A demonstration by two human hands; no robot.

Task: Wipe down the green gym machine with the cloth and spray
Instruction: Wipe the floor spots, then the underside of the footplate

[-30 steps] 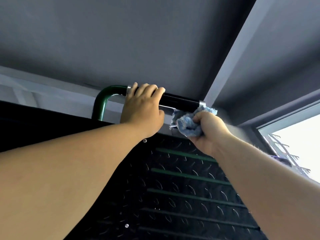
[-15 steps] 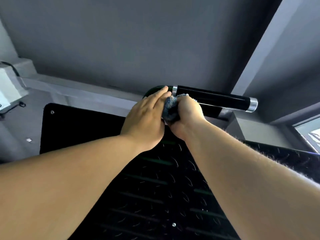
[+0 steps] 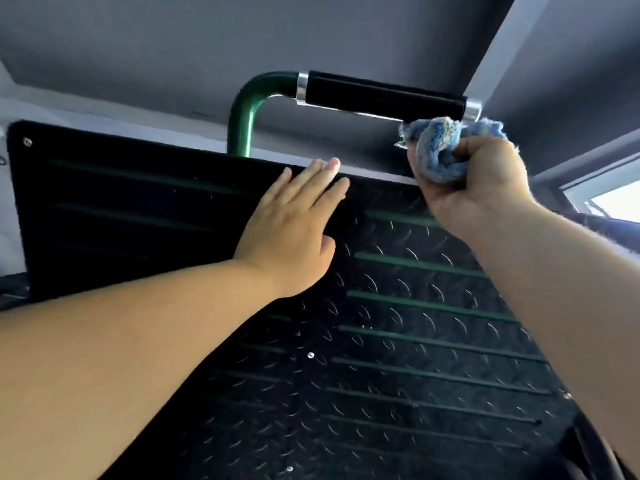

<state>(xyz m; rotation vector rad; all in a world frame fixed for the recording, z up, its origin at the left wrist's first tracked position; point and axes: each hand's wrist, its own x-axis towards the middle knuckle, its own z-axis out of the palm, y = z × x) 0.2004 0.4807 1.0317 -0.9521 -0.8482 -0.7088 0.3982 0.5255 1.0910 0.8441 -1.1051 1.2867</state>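
A green bent tube [image 3: 247,109] rises from behind a black tread-pattern footplate [image 3: 398,341] and carries a black handle grip [image 3: 381,93] with chrome end rings. My right hand [image 3: 481,181] grips a bunched blue cloth [image 3: 440,147] just under the right end of the grip. My left hand [image 3: 294,223] lies flat with straight fingers on the upper edge of the footplate, below the handle. No spray bottle is in view.
Green strips [image 3: 419,265] run across the footplate. A grey ceiling and a grey beam [image 3: 495,60] lie behind the handle. A bright window [image 3: 609,199] shows at the right edge.
My left hand has left the handle and dropped flat onto the footplate. My right hand has carried the cloth from the handle's left end to below its right end.
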